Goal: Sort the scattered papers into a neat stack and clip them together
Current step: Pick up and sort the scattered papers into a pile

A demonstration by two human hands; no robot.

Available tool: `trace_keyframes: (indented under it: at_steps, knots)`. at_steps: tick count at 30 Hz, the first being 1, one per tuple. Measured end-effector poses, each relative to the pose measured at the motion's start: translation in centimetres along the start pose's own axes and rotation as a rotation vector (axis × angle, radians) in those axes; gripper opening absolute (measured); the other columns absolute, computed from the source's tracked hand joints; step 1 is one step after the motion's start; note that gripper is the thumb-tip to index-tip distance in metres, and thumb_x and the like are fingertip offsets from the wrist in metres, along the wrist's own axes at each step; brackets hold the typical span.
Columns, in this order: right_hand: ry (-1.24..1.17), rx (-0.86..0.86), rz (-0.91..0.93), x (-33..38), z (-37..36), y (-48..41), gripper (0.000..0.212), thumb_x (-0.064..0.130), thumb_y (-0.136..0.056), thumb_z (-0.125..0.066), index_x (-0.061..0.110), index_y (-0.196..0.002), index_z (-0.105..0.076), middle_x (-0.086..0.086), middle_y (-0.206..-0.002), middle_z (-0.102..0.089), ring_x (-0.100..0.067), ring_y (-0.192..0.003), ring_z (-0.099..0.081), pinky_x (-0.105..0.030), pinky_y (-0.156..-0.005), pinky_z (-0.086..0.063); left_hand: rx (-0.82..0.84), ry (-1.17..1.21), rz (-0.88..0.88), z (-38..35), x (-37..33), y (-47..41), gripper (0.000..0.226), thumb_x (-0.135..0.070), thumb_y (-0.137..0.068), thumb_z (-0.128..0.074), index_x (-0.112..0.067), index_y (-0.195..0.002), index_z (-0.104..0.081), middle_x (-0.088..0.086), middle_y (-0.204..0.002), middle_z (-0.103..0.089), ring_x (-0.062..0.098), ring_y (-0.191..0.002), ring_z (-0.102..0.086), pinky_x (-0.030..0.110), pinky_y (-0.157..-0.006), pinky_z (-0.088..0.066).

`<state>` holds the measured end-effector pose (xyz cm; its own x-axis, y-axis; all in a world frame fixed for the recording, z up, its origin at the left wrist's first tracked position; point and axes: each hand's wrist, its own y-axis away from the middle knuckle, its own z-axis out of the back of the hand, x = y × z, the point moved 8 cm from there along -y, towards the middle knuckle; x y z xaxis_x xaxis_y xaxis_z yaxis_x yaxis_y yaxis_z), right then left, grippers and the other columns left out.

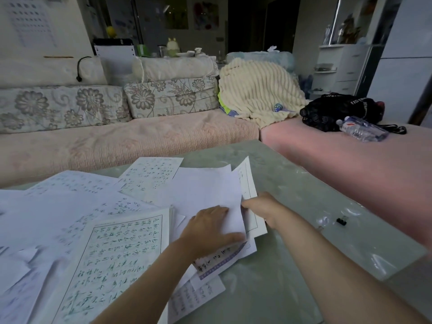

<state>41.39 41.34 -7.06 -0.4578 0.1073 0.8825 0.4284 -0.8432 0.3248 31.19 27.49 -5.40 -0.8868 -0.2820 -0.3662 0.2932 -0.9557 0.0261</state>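
Pinching a blank white sheet (210,190) at its right edge, the right hand (264,209) is forming the grip: thumb on top, fingers hidden under the paper. Left hand (210,228) is lying flat, palm down, on the same sheet just left of the grip, pressing it onto the pile; it is not grasping anything.

Writing: most papers are carrying handwritten characters in ruled grids, too blurred to read. The big framed page (112,260) left of the grip and nearer the person is showing vertical columns of green-ink script, illegible. A bordered page (249,183) is sticking out from behind the held sheet, just past the grip, with a thin printed frame and a few marks I cannot make out. A strip with a purple patterned band (219,260) is peeking out under the left wrist.

The rest of the scattered papers (70,202) are fanning out well to the left of the grip, overlapping, not squared up. All are lying on the pale green table (292,183).

A black binder clip (341,222) is sitting on the table to the right of the grip, well apart from both hands and from the pile.

Far beyond the grip, on the pink sofa (339,155): a plastic bottle (362,128) on its side with a red-and-blue label, unreadable, touching a black bag (336,111) with white lettering, only partly visible.
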Motion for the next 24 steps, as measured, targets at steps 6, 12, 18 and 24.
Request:
trace_keyframes:
  at_steps: [6, 12, 18, 24]
  knots:
    - [-0.137, -0.011, -0.039, 0.8, 0.3, 0.5, 0.021, 0.025, -0.092, -0.054, 0.010, -0.083, -0.065, -0.006, -0.077, -0.068, -0.024, -0.066, -0.062, -0.030, -0.062, -0.052, 0.011, 0.150, -0.014, 0.6, 1.2, 0.1, 0.074, -0.075, -0.081, -0.048, -0.036, -0.144, -0.038, -0.015, -0.154, -0.032, 0.011, -0.141, -0.029, 0.039, -0.116, -0.024]
    - [0.128, -0.040, 0.105, 0.9, 0.7, 0.7, 0.025, 0.025, -0.075, -0.083, 0.008, -0.090, -0.072, -0.004, -0.081, -0.073, -0.022, -0.071, -0.070, -0.027, -0.056, -0.052, 0.075, 0.106, -0.031, -1.9, 2.0, -0.9, 0.067, -0.068, -0.088, -0.044, -0.038, -0.147, -0.033, -0.014, -0.160, -0.019, 0.008, -0.147, -0.012, 0.039, -0.120, -0.006]
    - [0.358, -0.179, 0.109, 0.3, 4.0, 0.7, 0.028, 0.023, -0.071, -0.083, 0.001, -0.082, -0.068, -0.012, -0.084, -0.071, -0.029, -0.079, -0.070, -0.031, -0.064, -0.051, -0.045, 0.357, -0.061, -0.8, 0.5, -1.4, 0.059, -0.047, -0.092, -0.057, -0.031, -0.146, -0.039, -0.010, -0.154, -0.034, 0.010, -0.140, -0.031, 0.030, -0.117, -0.023]
    - [-0.019, -0.173, 0.136, -1.4, 7.5, 1.4, 0.009, 0.005, -0.085, -0.072, 0.008, -0.094, -0.073, -0.006, -0.091, -0.074, -0.026, -0.081, -0.071, -0.038, -0.076, -0.057, -0.383, 0.284, 0.299, 3.2, 7.8, -1.8, 0.079, -0.038, -0.092, -0.060, -0.012, -0.153, -0.017, 0.010, -0.160, -0.018, 0.028, -0.147, -0.013, 0.045, -0.121, -0.013]
